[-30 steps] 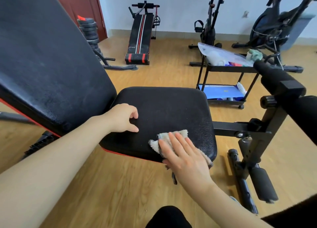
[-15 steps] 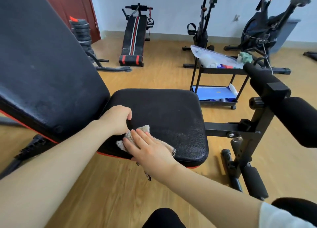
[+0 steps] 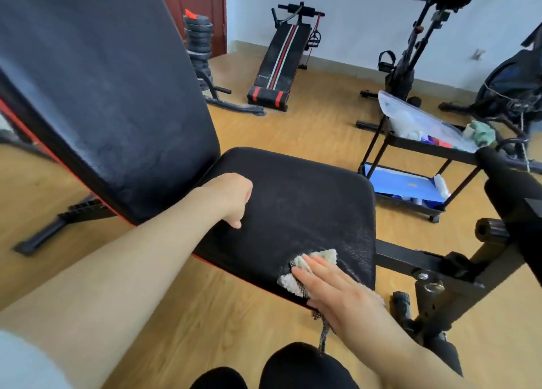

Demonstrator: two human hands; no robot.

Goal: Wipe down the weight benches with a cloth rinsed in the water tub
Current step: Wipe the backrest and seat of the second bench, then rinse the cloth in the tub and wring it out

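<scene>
At the near right corner of the black seat pad: pale cloth, lying flat, one dark-meshed end hanging over the edge. Right grip: fingers straight and spread, pressing the cloth down, not closed round it. Left grip: fingers curled in, holding nothing, resting on the seat pad's far left edge. Tilted backrest, left. Beyond, on the wooden floor: black cart, striped sit-up board, exercise bike, stacked weight plates.
</scene>
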